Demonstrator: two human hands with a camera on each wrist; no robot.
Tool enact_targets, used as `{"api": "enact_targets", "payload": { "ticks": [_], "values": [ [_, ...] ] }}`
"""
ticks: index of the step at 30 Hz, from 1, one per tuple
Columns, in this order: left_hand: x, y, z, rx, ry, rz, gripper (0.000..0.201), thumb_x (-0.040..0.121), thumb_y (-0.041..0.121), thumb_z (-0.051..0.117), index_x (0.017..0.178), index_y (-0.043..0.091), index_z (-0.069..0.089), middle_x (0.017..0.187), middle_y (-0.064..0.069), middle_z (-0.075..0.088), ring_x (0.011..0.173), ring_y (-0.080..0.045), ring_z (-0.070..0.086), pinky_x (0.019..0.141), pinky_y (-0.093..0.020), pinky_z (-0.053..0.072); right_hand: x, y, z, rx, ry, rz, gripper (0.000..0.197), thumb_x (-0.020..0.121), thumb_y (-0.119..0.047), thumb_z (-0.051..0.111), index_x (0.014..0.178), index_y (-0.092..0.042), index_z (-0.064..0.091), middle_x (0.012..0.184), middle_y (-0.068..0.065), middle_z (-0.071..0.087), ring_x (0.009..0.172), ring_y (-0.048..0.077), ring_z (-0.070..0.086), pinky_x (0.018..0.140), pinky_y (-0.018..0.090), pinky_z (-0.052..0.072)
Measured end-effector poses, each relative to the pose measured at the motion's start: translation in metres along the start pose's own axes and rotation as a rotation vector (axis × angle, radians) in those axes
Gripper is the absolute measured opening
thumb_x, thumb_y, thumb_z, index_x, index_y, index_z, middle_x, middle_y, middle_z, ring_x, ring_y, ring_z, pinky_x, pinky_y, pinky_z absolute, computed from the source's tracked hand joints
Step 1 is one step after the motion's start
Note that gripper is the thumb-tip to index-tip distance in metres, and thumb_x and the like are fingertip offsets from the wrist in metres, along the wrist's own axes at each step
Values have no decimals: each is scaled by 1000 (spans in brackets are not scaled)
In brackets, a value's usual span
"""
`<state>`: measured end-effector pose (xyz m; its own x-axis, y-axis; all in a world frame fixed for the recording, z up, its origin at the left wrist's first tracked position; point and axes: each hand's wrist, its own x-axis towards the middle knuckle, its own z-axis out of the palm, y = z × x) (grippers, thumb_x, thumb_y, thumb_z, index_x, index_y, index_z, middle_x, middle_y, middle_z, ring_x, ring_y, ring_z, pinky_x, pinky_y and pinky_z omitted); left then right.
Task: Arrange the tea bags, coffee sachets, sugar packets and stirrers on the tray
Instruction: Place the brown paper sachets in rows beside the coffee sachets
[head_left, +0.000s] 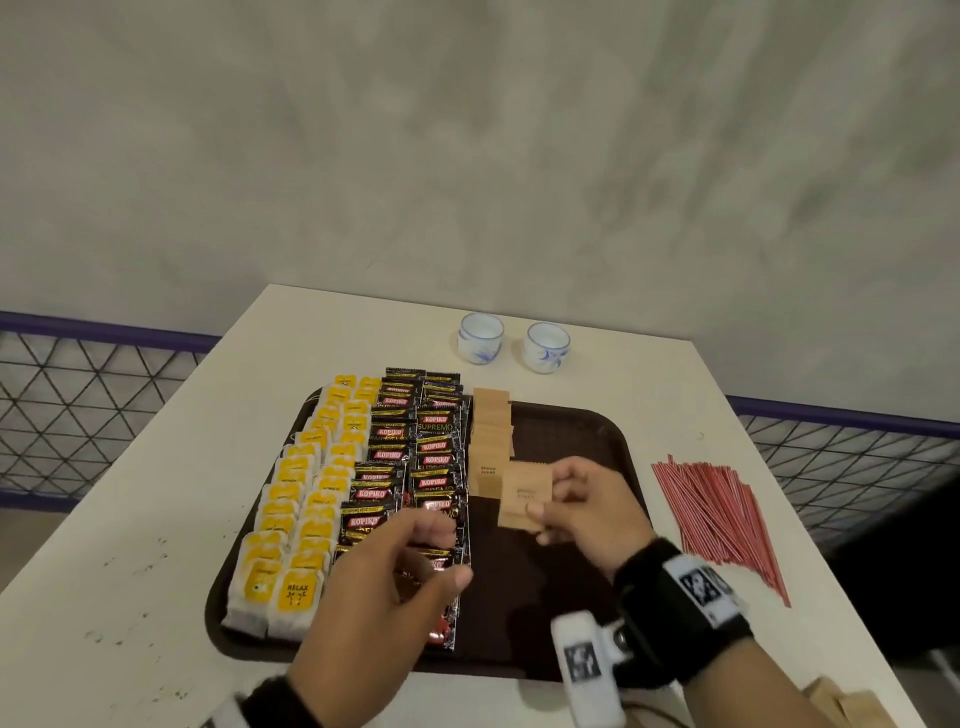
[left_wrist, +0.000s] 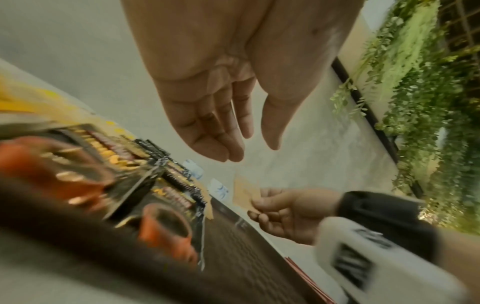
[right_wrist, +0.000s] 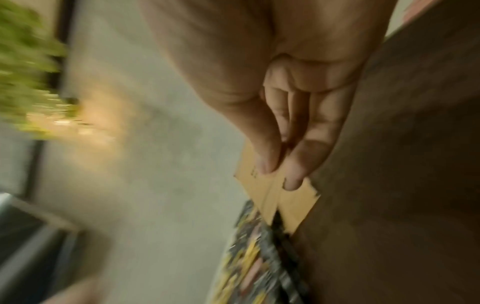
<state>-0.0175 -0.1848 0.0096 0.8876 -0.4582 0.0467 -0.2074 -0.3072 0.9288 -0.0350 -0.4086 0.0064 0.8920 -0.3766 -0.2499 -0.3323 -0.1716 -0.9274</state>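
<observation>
A dark brown tray (head_left: 582, 431) holds two columns of yellow tea bags (head_left: 306, 499), two columns of black coffee sachets (head_left: 415, 457) and one column of brown sugar packets (head_left: 491, 441). My right hand (head_left: 576, 504) pinches a small stack of brown sugar packets (head_left: 524, 496) above the tray's middle, just right of the sugar column; the right wrist view shows thumb and fingers (right_wrist: 293, 164) clamped on the packets (right_wrist: 285, 197). My left hand (head_left: 395, 571) hovers over the near coffee sachets, fingers relaxed and holding nothing (left_wrist: 228, 131). Red stirrers (head_left: 722, 514) lie on the table right of the tray.
Two small white-and-blue cups (head_left: 480, 338) (head_left: 546, 347) stand on the white table (head_left: 156, 519) behind the tray. More brown packets (head_left: 852, 701) lie at the table's near right corner. A wire fence (head_left: 78, 415) runs behind the table on both sides.
</observation>
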Motion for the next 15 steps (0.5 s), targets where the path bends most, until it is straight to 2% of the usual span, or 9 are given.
{"api": "enact_targets", "payload": {
  "ticks": [2, 4, 5, 7, 10, 12, 15],
  "values": [
    [-8, -8, -5, -7, -12, -43, 28, 76, 17, 75, 90, 37, 62, 94, 19, 64, 73, -12, 64, 64, -27, 57, 21, 4, 0, -27, 53, 76, 14, 85, 5, 64, 91, -6, 59, 89, 15, 68, 71, 25, 71, 60, 31, 60],
    [-15, -12, -9, -4, -44, -72, 34, 76, 14, 75, 89, 41, 59, 90, 14, 66, 71, -15, 65, 64, -28, 57, 38, 10, 8, -75, 81, 122, 13, 87, 1, 63, 86, -11, 60, 90, 15, 69, 78, 28, 71, 65, 34, 61],
    [-17, -14, -12, -1, -60, -76, 38, 77, 13, 75, 90, 44, 57, 89, 14, 66, 71, -15, 65, 63, -26, 57, 45, 13, 12, -129, 98, 125, 13, 87, -1, 65, 83, -13, 61, 88, 12, 69, 78, 26, 70, 65, 32, 59],
    [-21, -18, -16, 12, -75, -81, 45, 76, 13, 75, 93, 49, 54, 89, 17, 66, 72, -13, 66, 62, -23, 56, 58, 18, 20, -211, 126, 120, 17, 83, -6, 71, 75, -18, 61, 77, 4, 67, 71, 17, 64, 64, 29, 51],
    [-23, -24, -21, 44, -72, -78, 47, 76, 16, 76, 95, 53, 52, 85, 17, 66, 72, -13, 65, 60, -20, 54, 71, 23, 29, -223, 161, 158, 21, 77, -8, 76, 72, -19, 59, 71, 2, 64, 63, 16, 58, 61, 28, 46],
    [-24, -27, -23, 43, -65, -74, 49, 76, 16, 76, 94, 54, 51, 80, 20, 66, 72, -11, 64, 58, -14, 51, 75, 26, 34, -261, 185, 173, 20, 75, -10, 77, 73, -19, 59, 74, 6, 67, 63, 19, 61, 58, 30, 49],
    [-24, -27, -26, 38, -60, -75, 47, 76, 17, 76, 94, 53, 51, 69, 14, 65, 72, -10, 64, 60, -12, 49, 79, 27, 37, -347, 247, 169, 22, 71, -15, 78, 73, -22, 57, 82, 6, 70, 76, 25, 68, 71, 37, 58]
  ]
}}
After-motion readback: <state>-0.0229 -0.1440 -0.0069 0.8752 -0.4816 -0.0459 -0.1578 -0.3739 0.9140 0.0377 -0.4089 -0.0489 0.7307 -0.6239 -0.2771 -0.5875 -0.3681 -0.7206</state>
